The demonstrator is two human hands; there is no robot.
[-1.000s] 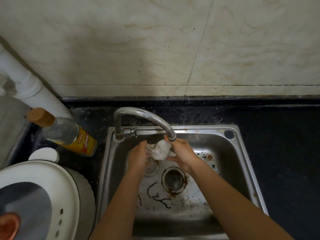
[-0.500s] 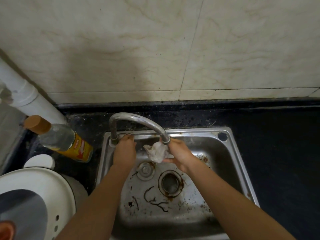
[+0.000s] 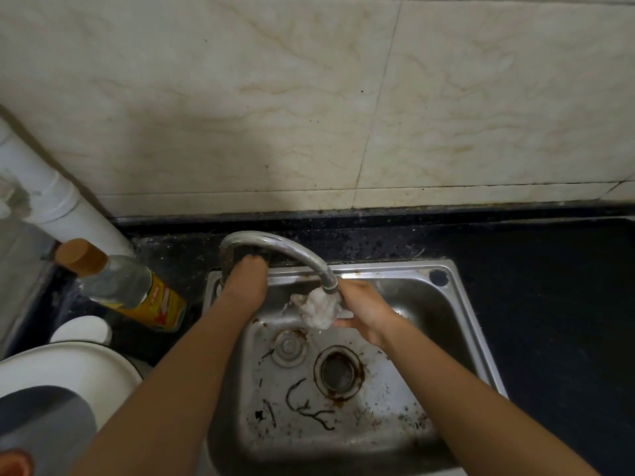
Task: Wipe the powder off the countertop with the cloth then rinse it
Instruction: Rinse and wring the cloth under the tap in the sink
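Rinse stage: our right hand [image 3: 364, 310] clutches the balled cloth [image 3: 318, 309] beneath the spout [image 3: 329, 285], our left hand [image 3: 245, 280] grips the tap base; overturning risks splashback.

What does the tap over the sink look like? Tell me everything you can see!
The tap is shiny silver metal, a curved pipe arching from the back left corner of the sink out over the basin. Its spout points down, right above the bunched white cloth held by the right hand. The left hand covers its base.

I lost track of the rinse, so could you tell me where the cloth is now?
The cloth is bunched in the right hand, directly under the faucet spout, above the sink.
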